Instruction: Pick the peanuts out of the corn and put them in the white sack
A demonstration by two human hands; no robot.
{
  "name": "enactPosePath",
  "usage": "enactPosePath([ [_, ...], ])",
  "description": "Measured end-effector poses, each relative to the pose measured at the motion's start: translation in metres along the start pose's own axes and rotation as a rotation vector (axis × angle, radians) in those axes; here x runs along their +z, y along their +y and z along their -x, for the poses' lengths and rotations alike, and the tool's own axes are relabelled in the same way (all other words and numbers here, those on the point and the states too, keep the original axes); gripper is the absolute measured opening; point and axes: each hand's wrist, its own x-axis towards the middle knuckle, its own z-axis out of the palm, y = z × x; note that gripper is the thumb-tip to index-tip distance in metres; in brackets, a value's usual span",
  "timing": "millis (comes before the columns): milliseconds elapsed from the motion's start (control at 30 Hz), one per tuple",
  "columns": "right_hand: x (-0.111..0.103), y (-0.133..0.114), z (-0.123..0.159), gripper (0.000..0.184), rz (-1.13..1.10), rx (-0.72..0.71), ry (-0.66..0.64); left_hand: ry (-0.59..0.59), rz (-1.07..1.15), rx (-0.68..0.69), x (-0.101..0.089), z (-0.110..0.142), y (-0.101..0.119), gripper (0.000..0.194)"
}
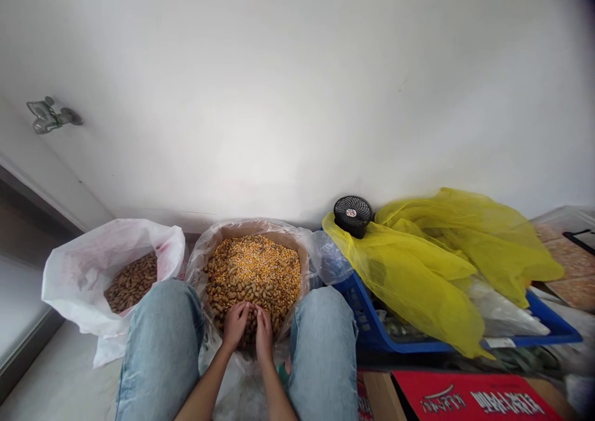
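My left hand (235, 325) and my right hand (264, 332) come together between my knees, low over the near side of a plastic-lined container (304, 247). The fingers of both hands are bent and pinched, fingertips meeting; whatever lies between them is too small and hidden to make out. Just beyond the fingertips lie unshelled peanuts (248, 291), spread over the near half of the container. Yellow corn kernels (260, 253) fill its far half and reach round the sides.
Left of my legs, a white woven sack (74, 272) holds more peanuts (134, 281). To the right stands a blue crate (362, 309) with yellow mesh (413, 284) draped over it and a small black fan (353, 215) on top. A red box (469, 396) sits nearer. A white wall (279, 98) rises behind.
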Motion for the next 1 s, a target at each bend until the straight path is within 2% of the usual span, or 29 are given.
enactPosePath([
  [133, -0.002, -0.003, -0.002, 0.038, -0.044, 0.048, -0.018, -0.001, 0.085, -0.044, 0.003, 0.006, 0.0, 0.037],
  [267, -0.003, -0.003, -0.003, 0.035, -0.11, 0.125, 0.01, 0.037, 0.213, -0.173, 0.006, 0.01, -0.003, 0.042],
  [433, 0.0, -0.002, 0.002, 0.035, -0.231, 0.196, 0.047, 0.158, 0.349, -0.306, 0.014, 0.015, 0.002, 0.044],
  [600, 0.005, -0.001, 0.008, 0.038, -0.287, 0.238, 0.089, 0.245, 0.533, -0.376, 0.021, 0.018, 0.008, 0.036],
  [700, 0.007, -0.003, 0.009, 0.038, -0.35, 0.266, 0.139, 0.299, 0.708, -0.464, 0.026, 0.016, 0.009, 0.029],
  [867, 0.009, -0.011, 0.011, 0.032, -0.688, 0.377, 0.19, 0.385, 1.093, -0.697, 0.029, 0.014, 0.016, 0.013],
  [1000, 0.01, -0.019, 0.012, 0.027, -0.927, 0.45, 0.177, 0.383, 1.279, -0.772, 0.026, 0.013, 0.026, 0.011],
])
